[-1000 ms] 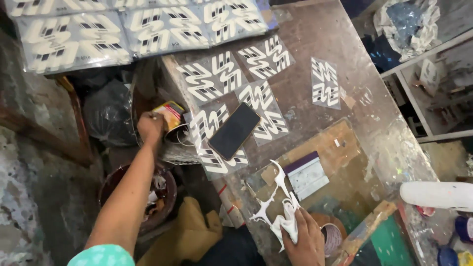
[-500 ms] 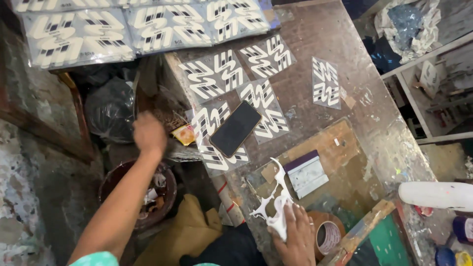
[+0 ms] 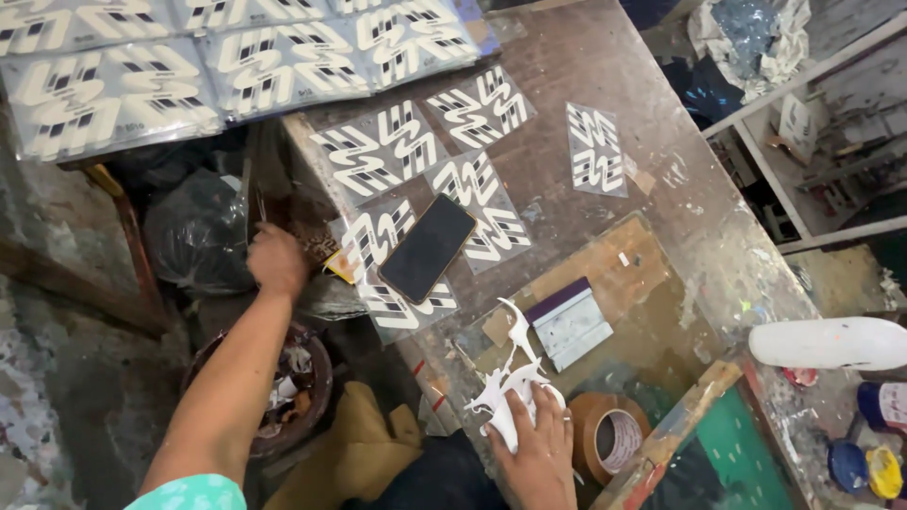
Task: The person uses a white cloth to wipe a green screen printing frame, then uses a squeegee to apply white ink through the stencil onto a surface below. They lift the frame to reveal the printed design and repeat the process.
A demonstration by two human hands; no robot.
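My left hand [image 3: 277, 260] reaches down past the table's left edge, its back to the camera and its fingers curled under. It is just left of a small yellow and red object [image 3: 338, 267] at the edge, and whether it holds anything is hidden. My right hand [image 3: 537, 446] lies on the lower end of a white cut-out piece [image 3: 510, 364] near the front of the worn table [image 3: 661, 198], holding it down. A black phone [image 3: 427, 247] rests on black-and-white patterned sheets [image 3: 378, 151] between the two hands.
A purple-edged scraper [image 3: 567, 323] and a tape roll [image 3: 607, 436] lie beside my right hand. A white bottle [image 3: 831, 342], paint jars [image 3: 874, 463] and a green-meshed frame [image 3: 737, 453] are at the right. Below the left edge sit a bowl of scraps [image 3: 288, 392] and a black bag [image 3: 194, 236].
My left hand has drawn left and down, away from the small yellow object it was at. My right hand has slid a little lower on the white cut-out.
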